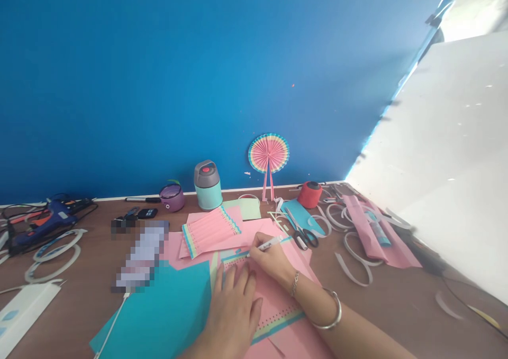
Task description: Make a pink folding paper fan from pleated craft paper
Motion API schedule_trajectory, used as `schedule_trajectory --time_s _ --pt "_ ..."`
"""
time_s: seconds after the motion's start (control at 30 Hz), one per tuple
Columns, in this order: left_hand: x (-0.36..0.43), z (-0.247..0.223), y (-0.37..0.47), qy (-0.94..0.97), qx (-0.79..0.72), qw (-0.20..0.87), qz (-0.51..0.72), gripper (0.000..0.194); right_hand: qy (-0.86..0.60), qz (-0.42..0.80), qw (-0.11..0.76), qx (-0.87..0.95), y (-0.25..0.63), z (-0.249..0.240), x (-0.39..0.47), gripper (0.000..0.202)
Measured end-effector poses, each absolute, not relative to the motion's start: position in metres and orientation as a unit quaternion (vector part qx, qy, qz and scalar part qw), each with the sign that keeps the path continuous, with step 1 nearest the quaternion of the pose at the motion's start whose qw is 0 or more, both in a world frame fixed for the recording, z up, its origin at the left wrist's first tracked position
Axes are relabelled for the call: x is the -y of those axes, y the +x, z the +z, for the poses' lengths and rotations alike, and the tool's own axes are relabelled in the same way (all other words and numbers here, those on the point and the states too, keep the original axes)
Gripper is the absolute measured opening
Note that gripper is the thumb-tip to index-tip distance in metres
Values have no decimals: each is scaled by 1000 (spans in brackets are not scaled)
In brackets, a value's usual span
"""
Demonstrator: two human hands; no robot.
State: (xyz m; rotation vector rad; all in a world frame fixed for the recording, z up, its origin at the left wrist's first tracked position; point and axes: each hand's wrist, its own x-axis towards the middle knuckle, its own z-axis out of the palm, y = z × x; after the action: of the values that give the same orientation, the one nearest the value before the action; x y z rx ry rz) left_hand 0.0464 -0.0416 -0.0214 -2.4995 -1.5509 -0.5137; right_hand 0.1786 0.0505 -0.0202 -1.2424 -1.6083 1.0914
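My right hand (270, 257) is closed around a white marker (270, 244), its tip at the upper edge of a pink sheet (273, 290). Teal and yellow strips with rows of dots run along two edges of that sheet. Flat on the sheet's left part lies my left hand (234, 306), fingers spread. Beyond the hands is a pleated pink paper (210, 231) with matching edge strips. A round pink folded fan (269, 154) stands against the blue wall. Black-handled scissors (304, 232) lie open to the right of the marker.
A teal sheet (166, 306) and a blurred phone (145, 253) are at the left, with a glue gun (50, 221) farther out. Behind stand a purple pot (172, 197), a mint flask (208, 190) and a red container (309, 195). White strips (351, 269) curl at right.
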Motion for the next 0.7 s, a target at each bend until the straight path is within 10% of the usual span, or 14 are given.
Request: schedule_trajectory --time_s 0.7 --pt "42 -25 46 -838 517 86 -156 40 -516 404 413 633 181 -21 -54 10"
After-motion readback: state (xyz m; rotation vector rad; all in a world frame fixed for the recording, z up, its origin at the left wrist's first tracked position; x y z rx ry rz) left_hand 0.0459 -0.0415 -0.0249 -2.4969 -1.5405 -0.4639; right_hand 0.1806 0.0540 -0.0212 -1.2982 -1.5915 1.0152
